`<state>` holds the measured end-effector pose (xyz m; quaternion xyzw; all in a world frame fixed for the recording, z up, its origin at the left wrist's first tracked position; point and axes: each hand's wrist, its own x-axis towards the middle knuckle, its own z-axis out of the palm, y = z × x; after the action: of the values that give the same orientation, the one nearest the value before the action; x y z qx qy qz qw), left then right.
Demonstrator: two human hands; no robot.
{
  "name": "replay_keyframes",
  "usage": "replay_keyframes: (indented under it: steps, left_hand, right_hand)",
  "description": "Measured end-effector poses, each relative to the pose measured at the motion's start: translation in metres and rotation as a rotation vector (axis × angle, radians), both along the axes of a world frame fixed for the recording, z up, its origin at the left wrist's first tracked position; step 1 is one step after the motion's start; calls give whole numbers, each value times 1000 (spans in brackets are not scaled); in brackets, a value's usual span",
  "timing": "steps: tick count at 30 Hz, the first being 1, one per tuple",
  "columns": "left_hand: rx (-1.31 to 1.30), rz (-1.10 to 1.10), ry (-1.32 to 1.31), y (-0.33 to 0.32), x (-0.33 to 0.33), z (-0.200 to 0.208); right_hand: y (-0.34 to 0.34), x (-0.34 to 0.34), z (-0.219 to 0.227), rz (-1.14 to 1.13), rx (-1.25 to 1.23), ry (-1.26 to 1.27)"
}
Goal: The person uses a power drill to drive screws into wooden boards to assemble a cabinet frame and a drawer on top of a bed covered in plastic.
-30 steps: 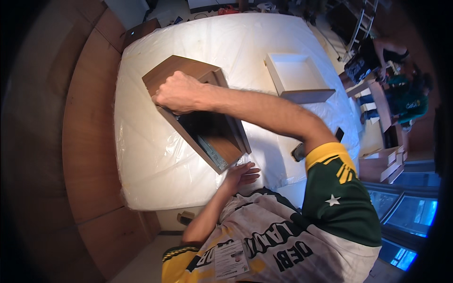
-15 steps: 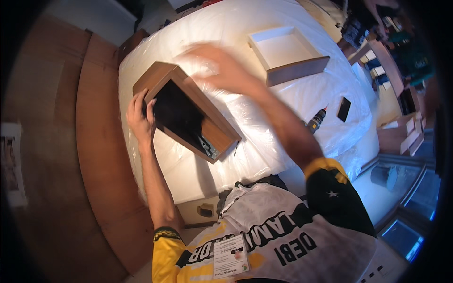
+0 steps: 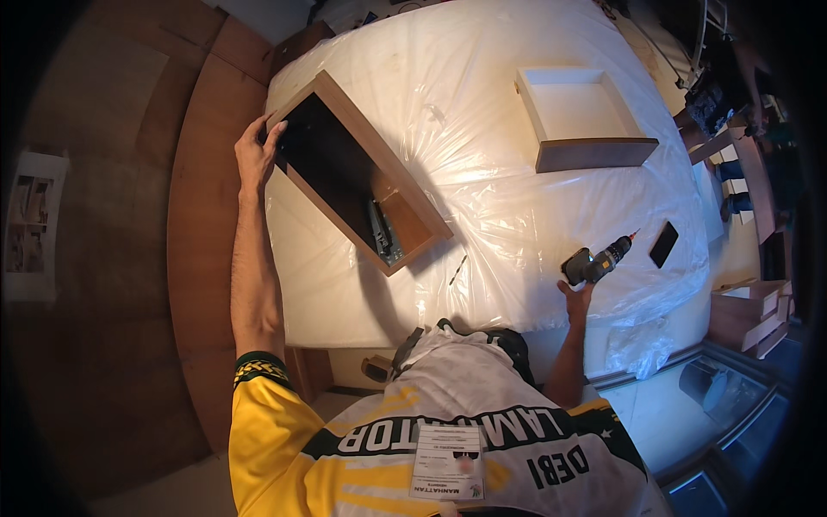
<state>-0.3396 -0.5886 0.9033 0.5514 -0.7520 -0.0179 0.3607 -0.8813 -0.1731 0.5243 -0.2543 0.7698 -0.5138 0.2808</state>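
Observation:
My left hand point(image 3: 257, 155) is closed on the upper left edge of an open-fronted wooden cabinet box point(image 3: 396, 185), which sits tilted on the plastic-covered mattress. The box has a dark interior, and a metal drawer runner point(image 3: 382, 228) shows inside near its lower end. To the right, my right hand point(image 3: 577, 297) is at the handle of a cordless drill point(image 3: 596, 264), thumb on one side and the other fingers partly hidden by the tool. The drill's bit points up and right, toward a black phone point(image 3: 663, 245) lying close by.
A white-lined drawer point(image 3: 586, 108) with a brown front stands at the far right of the plastic-wrapped mattress point(image 3: 491, 207). A thin dark bit or rod point(image 3: 458, 270) lies by the box. Wooden panels point(image 3: 211, 233) rise at left. Another person point(image 3: 749, 103) is at the far right, near wooden pieces point(image 3: 749, 314).
My right hand has swept from beside the box down and right to the drill. My left hand stays on the box's edge. The view has shifted, with the mattress lower and further right.

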Motion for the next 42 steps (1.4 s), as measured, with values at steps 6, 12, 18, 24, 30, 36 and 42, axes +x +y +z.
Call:
replay_keyframes:
  steps: [6,12,18,24,30,36,42]
  left_hand:
    - [68,18,11,13,-18,16]
    - [-31,185,-59,2,-18,1]
    - [113,261,-455,-15,-13,19]
    - [235,123,-521,-29,-22,16]
    - [204,190,-480,-32,-8,6]
    - [189,183,-410,-32,-1,-5]
    - [171,232,-430,-48,22,-35]
  right_hand:
    - [-55,1,-19,-479,-373,33]
    - [-89,-26,10,-544,-147,304]
    - [-94,109,198,-31,-519,-376]
    - [-126,235,297,442,-545,-167]
    - [-207,319,340,598,-71,-35]
    - [-304,371,301,685,-92,155]
    - [-386,415,248,716,12,210]
